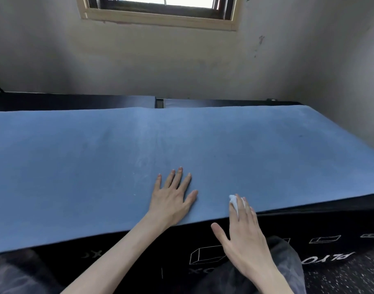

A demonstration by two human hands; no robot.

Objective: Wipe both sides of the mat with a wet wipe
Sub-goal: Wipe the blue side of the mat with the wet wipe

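Blue mat [139, 149] — laid flat on top of a black padded box [266, 234], long axis running left to right across the view, its near long edge overhanging the box's front face, its far edge just short of the wall [181, 66]

Left hand [173, 196] — palm down on the mat near the front edge, fingers straight and spread, holding nothing

Right hand [243, 236] — fingers extended over the mat's near edge, pressing a small white wet wipe [234, 201] to the surface; the wipe shows beneath and between the fingertips, thumb out to the side over the box's front (no curl visible)

Box front — white line drawings of cuboids and inverted lettering

Window [160, 9] — in the wall above
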